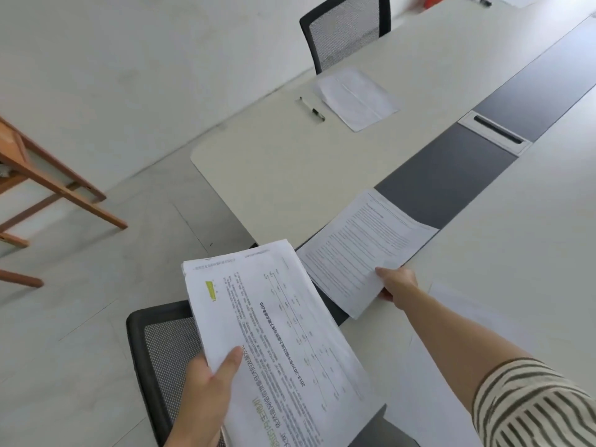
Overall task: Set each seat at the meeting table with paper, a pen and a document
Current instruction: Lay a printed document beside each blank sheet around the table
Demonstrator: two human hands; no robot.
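My left hand [206, 395] grips a thick stack of printed documents [277, 343] above a black mesh chair [161, 346]. My right hand [395, 283] pinches the near corner of a single printed document [361, 250], held over the dark centre strip at the end of the meeting table [290, 175]. At the far seat lie blank white paper [356, 98] and a black-capped pen [312, 109] to its left. Blank sheets [429, 395] lie on the table under my right forearm.
A second black mesh chair [345, 30] stands behind the far seat. A cable box [495, 132] is set into the dark strip. A wooden frame [48, 182] stands on the floor at left. Small dark items [480, 1] lie at the table's far end.
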